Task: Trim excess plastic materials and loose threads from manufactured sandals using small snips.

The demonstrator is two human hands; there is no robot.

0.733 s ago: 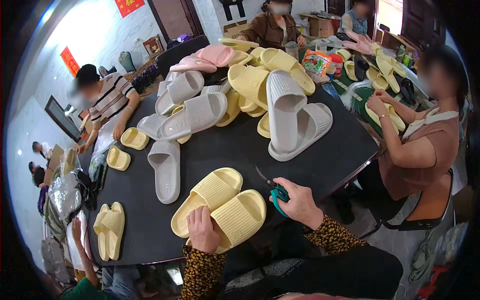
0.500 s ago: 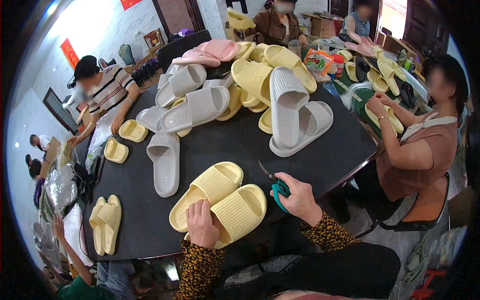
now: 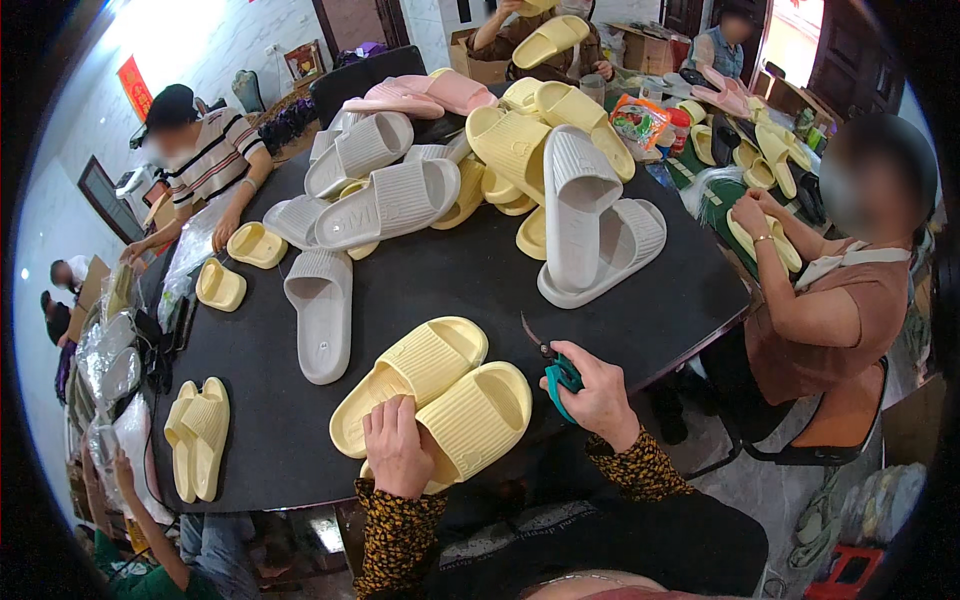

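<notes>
Two yellow slide slippers, a left one (image 3: pixel 415 370) and a right one (image 3: pixel 482 415), lie side by side at the near edge of the black table. My left hand (image 3: pixel 398 447) is closed on the right slipper at its open heel end, fingers curled by the strap; the thumb is hidden. My right hand (image 3: pixel 598 390) grips small scissors (image 3: pixel 562 380) by their teal handles, beside the slippers. Their dark, curved blades point away from me, apart from the slippers.
Grey slippers (image 3: pixel 385 208), yellow slippers (image 3: pixel 505 145) and pink slippers (image 3: pixel 455 92) are heaped on the table (image 3: pixel 430 280). At the left lies another yellow pair (image 3: pixel 198 435). Co-workers sit around; one at the right (image 3: pixel 820 290) handles a yellow slipper. A red stool (image 3: pixel 845 575) stands at lower right.
My hands keep their holds with hardly any movement. At the far side, a co-worker's yellow slippers have moved right. The whole view has shifted slightly.
</notes>
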